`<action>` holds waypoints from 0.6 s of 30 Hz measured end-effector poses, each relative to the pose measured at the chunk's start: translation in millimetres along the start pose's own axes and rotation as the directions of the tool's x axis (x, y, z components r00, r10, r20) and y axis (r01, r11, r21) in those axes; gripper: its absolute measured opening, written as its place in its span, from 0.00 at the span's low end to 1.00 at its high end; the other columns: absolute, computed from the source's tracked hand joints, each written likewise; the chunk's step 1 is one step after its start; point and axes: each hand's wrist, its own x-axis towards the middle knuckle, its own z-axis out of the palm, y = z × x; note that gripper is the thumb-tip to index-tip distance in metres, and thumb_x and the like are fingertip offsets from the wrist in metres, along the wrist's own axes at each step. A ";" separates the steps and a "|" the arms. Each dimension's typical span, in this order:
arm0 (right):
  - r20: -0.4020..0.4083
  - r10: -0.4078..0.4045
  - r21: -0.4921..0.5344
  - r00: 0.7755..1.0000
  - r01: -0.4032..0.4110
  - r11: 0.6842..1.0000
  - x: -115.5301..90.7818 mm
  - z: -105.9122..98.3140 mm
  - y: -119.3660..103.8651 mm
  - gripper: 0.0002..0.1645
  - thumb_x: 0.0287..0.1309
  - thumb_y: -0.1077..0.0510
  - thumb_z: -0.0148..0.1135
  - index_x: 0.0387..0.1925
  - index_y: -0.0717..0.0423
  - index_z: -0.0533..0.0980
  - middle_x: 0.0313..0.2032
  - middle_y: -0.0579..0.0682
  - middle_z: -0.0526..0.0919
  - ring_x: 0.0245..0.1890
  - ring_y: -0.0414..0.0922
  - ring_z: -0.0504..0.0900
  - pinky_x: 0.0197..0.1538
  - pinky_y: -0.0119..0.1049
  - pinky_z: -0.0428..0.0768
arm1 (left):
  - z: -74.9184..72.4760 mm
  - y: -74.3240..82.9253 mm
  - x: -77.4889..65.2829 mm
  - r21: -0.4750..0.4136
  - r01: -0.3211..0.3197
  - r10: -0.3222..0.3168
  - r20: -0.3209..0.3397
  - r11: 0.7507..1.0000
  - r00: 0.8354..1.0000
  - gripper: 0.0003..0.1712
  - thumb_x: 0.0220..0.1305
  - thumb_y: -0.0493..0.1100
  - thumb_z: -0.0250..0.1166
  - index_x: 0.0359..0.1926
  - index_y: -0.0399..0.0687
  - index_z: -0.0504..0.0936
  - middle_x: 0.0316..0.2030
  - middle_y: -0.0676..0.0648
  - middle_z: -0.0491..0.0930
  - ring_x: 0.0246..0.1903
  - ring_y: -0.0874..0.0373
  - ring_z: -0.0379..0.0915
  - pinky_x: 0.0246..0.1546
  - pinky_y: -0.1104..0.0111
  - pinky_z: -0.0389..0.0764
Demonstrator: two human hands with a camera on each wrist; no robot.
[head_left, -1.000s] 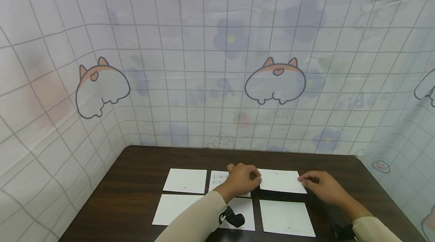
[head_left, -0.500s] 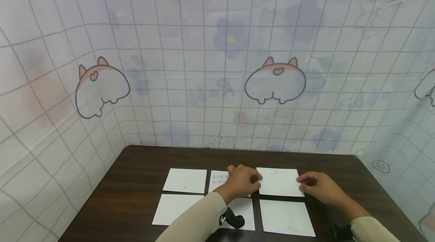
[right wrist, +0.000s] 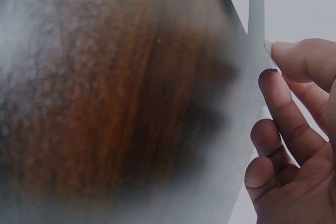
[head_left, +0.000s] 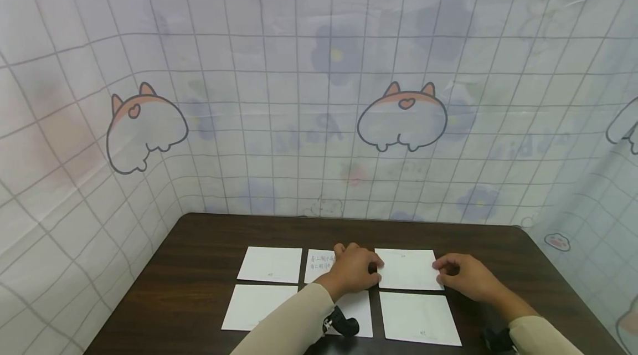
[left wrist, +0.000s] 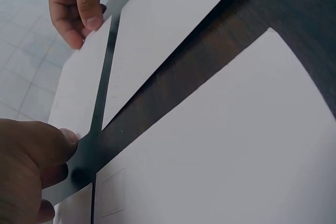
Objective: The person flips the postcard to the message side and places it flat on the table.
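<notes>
A white paper card [head_left: 408, 270] at the back right of the group is held by its two short sides. My left hand [head_left: 353, 269] pinches its left edge, and my right hand [head_left: 468, 277] pinches the right edge between thumb and index finger. The left wrist view shows the same card [left wrist: 81, 82] between both hands, beside another sheet. Close up in the right wrist view, the thumb and index finger of my right hand [right wrist: 299, 129] meet, with the other fingers bent below. Small faint marks show near the card's far edge.
Other white cards lie in two rows on the dark wooden table [head_left: 214, 233]: a back-left card [head_left: 271, 265], a card with handwriting [head_left: 319, 262], a front-left card [head_left: 256, 305], a front-middle card [head_left: 360, 310] partly under my left arm, and a front-right card [head_left: 420, 319]. A patterned curtain [head_left: 299, 122] surrounds the table.
The held card has shifted slightly left and toward me, closer to the front-right card. My right hand has moved a little left with it; the left hand has stayed nearly in place.
</notes>
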 end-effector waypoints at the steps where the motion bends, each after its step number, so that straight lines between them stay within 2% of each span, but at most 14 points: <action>1: 0.005 -0.006 0.000 1.000 0.006 1.000 0.3 0.4 0.3 0.15 0.61 0.55 0.73 0.47 0.55 0.83 0.37 0.44 0.82 0.39 0.44 0.79 0.39 0.37 0.79 | -0.3 0.4 -0.3 0.015 0.002 -0.002 0.004 1.000 1.000 0.12 0.63 0.51 0.73 0.48 0.63 0.91 0.41 0.65 0.85 0.45 0.60 0.71 0.50 0.50 0.57; 9: 0.033 0.000 -0.022 0.999 0.000 1.000 1.3 3.2 -0.5 0.16 0.60 0.55 0.73 0.48 0.54 0.83 0.37 0.43 0.82 0.38 0.42 0.79 0.39 0.37 0.79 | 0.1 3.4 -2.2 0.103 0.003 -0.003 0.006 0.995 1.000 0.13 0.62 0.51 0.73 0.48 0.64 0.91 0.42 0.64 0.84 0.45 0.60 0.70 0.50 0.50 0.58; 18: 0.020 -0.002 -0.071 1.000 0.004 0.998 0.5 4.6 -5.7 0.14 0.59 0.58 0.74 0.46 0.54 0.83 0.35 0.43 0.80 0.36 0.43 0.77 0.37 0.38 0.77 | -0.4 7.8 -3.0 0.129 0.005 -0.005 0.001 0.992 1.000 0.13 0.61 0.50 0.74 0.47 0.65 0.91 0.41 0.62 0.84 0.43 0.60 0.69 0.48 0.50 0.58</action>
